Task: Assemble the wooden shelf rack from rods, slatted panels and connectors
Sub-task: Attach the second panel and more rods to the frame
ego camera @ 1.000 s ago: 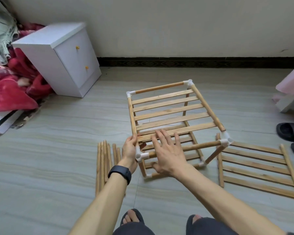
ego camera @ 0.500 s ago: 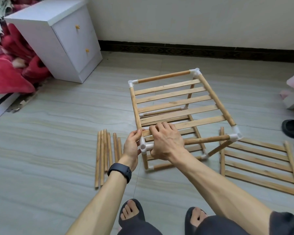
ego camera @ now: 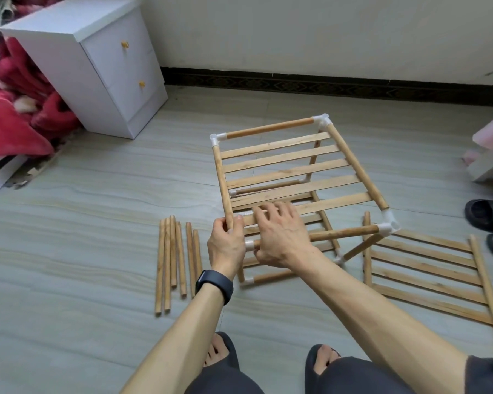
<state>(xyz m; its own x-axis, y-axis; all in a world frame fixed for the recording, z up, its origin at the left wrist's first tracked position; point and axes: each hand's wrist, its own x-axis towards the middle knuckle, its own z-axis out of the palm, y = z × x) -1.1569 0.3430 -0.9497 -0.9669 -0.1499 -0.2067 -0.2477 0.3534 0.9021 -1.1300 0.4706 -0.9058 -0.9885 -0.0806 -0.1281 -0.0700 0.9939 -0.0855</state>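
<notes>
- Dead centre on the floor [ego camera: 83, 223] stands the rack [ego camera: 293, 166].
- Just left of it, loose rods [ego camera: 177, 260] lie side by side.
- To its right, the spare slatted panel [ego camera: 427, 268] lies flat.
- Back left, the cabinet [ego camera: 97, 66].

No readable text, label, brand, number or sign appears on anything here

I see bright, soft, even daylight, source out of frame. Faint diffuse shadows on the floor [ego camera: 69, 251] under the rack [ego camera: 291, 166]. Wide-angle bend at the edges: skirting board [ego camera: 325, 86] bows, cabinet [ego camera: 97, 66] leans. Centre sharp, corners slightly soft.
</notes>
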